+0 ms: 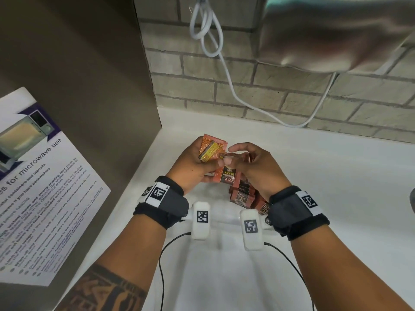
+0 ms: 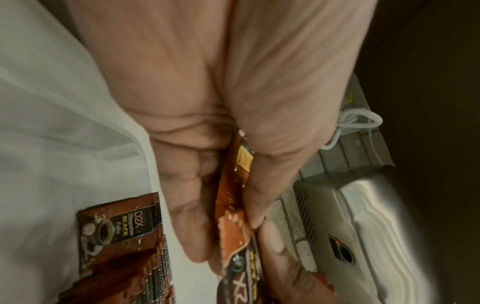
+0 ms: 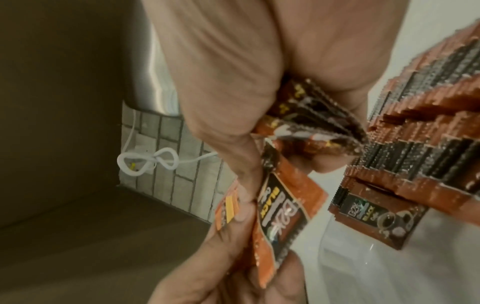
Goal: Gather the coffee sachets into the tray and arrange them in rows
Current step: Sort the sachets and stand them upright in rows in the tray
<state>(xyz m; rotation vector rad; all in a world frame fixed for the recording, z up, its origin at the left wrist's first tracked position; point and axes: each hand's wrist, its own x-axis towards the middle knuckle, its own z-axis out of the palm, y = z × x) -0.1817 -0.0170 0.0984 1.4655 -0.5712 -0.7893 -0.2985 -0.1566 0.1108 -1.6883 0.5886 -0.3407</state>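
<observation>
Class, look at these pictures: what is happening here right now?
A person stands at a white counter sorting coffee sachets. The left hand grips a small bunch of sachets, and the right hand holds more. A row of sachets already lies overlapping in the white tray beneath the hands.

Both hands crowd together, and the sachets held between them (image 1: 212, 150) are mostly covered by fingers (image 1: 229, 161), so no count is possible. The row of sachets in the tray (image 1: 241, 195) slips under the right wrist strap (image 1: 292, 209). The tray's white rim (image 1: 226, 221) blends into the bench (image 1: 325, 176). The poster (image 1: 40, 187) is cut off at the left edge, its small print unreadable.
</observation>
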